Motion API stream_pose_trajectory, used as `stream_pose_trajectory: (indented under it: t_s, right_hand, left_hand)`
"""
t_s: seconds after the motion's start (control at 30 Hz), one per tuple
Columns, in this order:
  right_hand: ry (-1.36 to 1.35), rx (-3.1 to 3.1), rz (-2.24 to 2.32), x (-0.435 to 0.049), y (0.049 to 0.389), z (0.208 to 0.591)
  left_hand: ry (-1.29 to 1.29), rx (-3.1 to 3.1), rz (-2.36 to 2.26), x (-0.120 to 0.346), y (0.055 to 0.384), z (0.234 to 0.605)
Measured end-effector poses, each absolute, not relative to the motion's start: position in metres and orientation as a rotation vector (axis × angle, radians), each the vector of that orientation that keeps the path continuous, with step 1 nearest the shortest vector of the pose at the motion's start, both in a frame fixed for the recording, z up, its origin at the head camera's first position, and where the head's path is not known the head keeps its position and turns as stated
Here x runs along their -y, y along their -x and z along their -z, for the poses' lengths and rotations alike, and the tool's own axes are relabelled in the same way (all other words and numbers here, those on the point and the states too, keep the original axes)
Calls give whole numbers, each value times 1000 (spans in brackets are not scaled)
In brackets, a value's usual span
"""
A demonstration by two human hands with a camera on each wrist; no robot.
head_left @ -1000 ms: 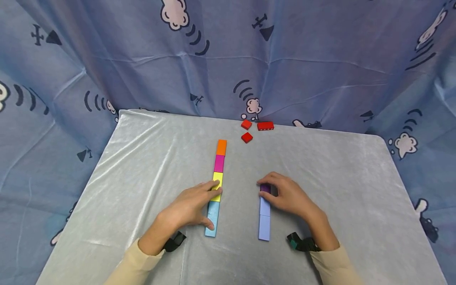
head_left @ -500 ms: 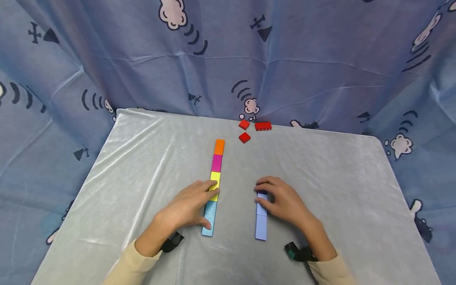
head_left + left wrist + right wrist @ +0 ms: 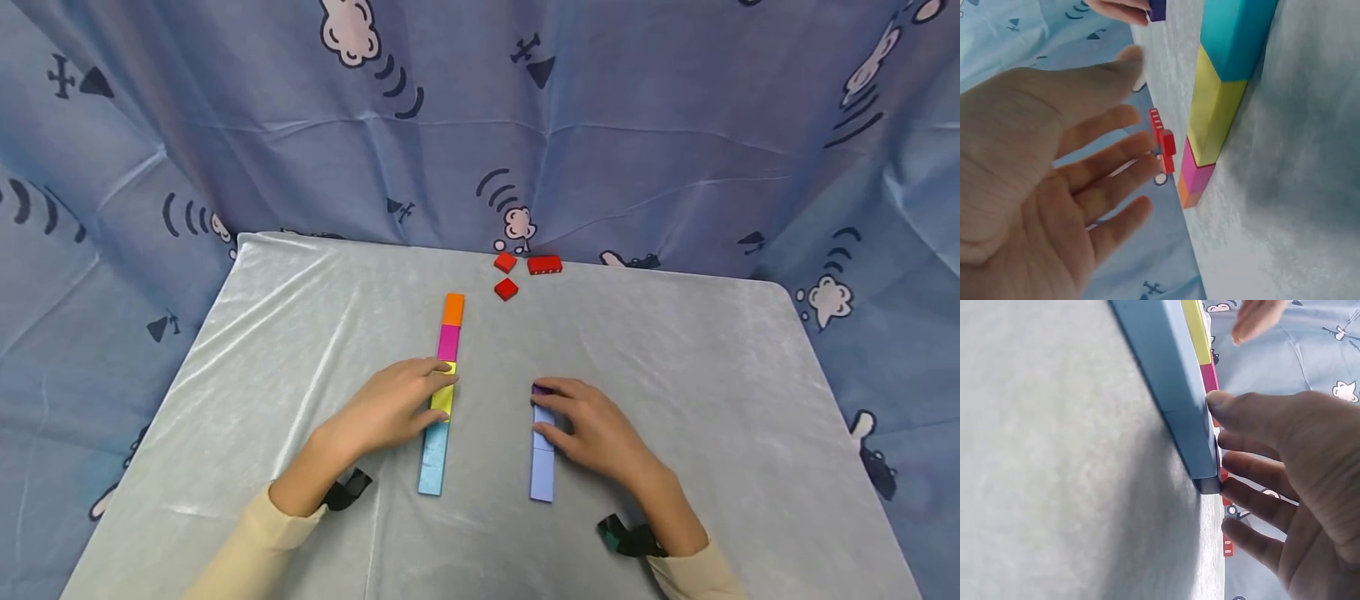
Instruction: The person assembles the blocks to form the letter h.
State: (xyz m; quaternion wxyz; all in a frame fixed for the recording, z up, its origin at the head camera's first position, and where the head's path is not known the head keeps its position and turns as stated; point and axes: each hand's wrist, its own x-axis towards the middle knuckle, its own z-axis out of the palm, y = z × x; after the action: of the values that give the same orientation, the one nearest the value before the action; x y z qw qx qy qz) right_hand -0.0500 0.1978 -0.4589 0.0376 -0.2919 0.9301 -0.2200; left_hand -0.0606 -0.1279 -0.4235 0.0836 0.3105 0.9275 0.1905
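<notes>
A row of blocks on the left runs from an orange block (image 3: 453, 309) through a magenta block (image 3: 448, 342) and a yellow block (image 3: 442, 406) to light blue blocks (image 3: 432, 462). My left hand (image 3: 392, 402) hovers over the yellow one, its fingers loosely spread; the left wrist view shows it apart from the row. In the second row, a purple block (image 3: 537, 389) stands at the far end of periwinkle blocks (image 3: 542, 475). My right hand (image 3: 598, 429) lies over that far end, thumb at a periwinkle block's top and relaxed fingers by the purple block, partly hiding it.
Red blocks (image 3: 506, 289) lie near the far edge of the cloth-covered table (image 3: 675, 350), one of them a longer red block (image 3: 544, 265). A patterned blue curtain (image 3: 450, 125) hangs behind. Each wrist wears a black strap (image 3: 630, 537).
My left hand has shifted away from me along its row, its thumb going from the light blue blocks to the yellow one. My right hand has slid slightly nearer me along its row.
</notes>
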Motion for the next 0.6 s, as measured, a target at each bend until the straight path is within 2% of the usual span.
stream_pose_trajectory:
  t_s: [0.6]
  right_hand:
    - [908, -2786, 557, -204, 35, 455]
  left_hand:
    - [-979, -2764, -745, 92, 133, 427]
